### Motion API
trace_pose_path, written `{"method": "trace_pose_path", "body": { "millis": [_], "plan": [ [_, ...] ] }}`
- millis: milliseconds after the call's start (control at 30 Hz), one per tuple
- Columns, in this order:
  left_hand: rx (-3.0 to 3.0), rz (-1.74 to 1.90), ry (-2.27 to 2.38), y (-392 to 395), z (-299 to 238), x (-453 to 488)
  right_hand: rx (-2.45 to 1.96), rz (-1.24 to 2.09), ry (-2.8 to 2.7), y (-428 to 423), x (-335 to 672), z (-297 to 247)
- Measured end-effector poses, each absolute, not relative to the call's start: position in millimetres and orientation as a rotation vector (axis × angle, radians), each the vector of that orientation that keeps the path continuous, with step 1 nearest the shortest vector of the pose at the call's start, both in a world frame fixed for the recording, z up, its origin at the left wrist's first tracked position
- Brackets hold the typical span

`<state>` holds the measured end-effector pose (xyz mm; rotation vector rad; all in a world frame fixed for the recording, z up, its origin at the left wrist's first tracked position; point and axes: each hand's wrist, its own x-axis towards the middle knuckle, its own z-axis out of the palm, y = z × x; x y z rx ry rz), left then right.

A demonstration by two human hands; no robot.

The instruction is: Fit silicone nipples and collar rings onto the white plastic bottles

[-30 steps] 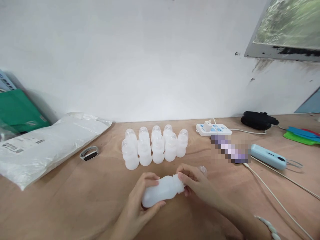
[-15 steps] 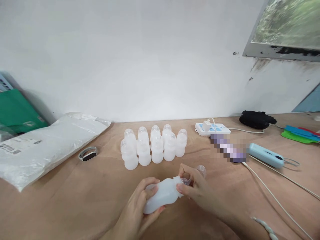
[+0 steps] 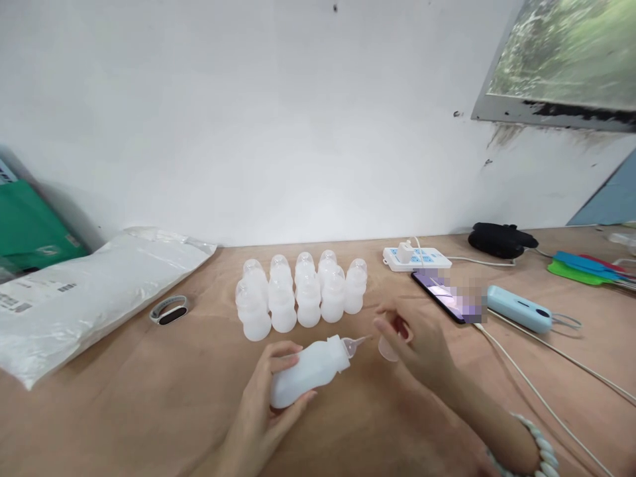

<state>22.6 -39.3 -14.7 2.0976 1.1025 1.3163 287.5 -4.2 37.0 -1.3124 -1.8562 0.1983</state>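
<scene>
My left hand [image 3: 263, 407] is wrapped round a white squeeze bottle [image 3: 308, 370] held on its side, its clear pointed nozzle [image 3: 354, 344] aimed to the right. My right hand [image 3: 422, 344] hovers just right of the nozzle and pinches a small clear cap [image 3: 387, 348] between its fingers. Behind them a cluster of several capped white bottles [image 3: 301, 295] stands upright on the wooden table [image 3: 124, 397].
A white plastic bag [image 3: 94, 291] lies at the left, a smart band [image 3: 169, 310] beside it. To the right are a power strip [image 3: 415, 257], a phone [image 3: 444, 295], a light-blue device [image 3: 519, 309], white cables [image 3: 541, 387], a black object [image 3: 499, 240] and coloured sheets [image 3: 586, 268].
My right hand has drawn away from the bottle's neck to the right, now with the clear cap in it. The nozzle now shows on the bottle. My left hand tilted the bottle slightly.
</scene>
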Motion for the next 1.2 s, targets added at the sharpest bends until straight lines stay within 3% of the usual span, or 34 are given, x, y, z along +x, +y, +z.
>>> {"method": "trace_pose_path", "body": {
  "millis": [100,233,400,633,767,1200],
  "plan": [
    [1.967,1.328,1.181,-38,-14,23,-1.643,-0.045,-1.990,9,306,42],
    [1.886,1.348,1.247,-34,-12,23,-1.812,0.167,-2.289,11,305,33],
    [1.859,1.311,1.230,-33,-10,24,-1.626,0.361,-2.357,6,283,17],
    [1.793,1.286,1.255,-33,-10,21,-1.201,0.822,-1.771,15,287,17],
    [1.735,1.313,1.270,-32,-8,21,-1.027,1.062,-1.793,13,287,16],
    [1.686,1.311,1.176,-35,0,21,-0.853,0.739,-1.991,-12,264,11]
  ]
}}
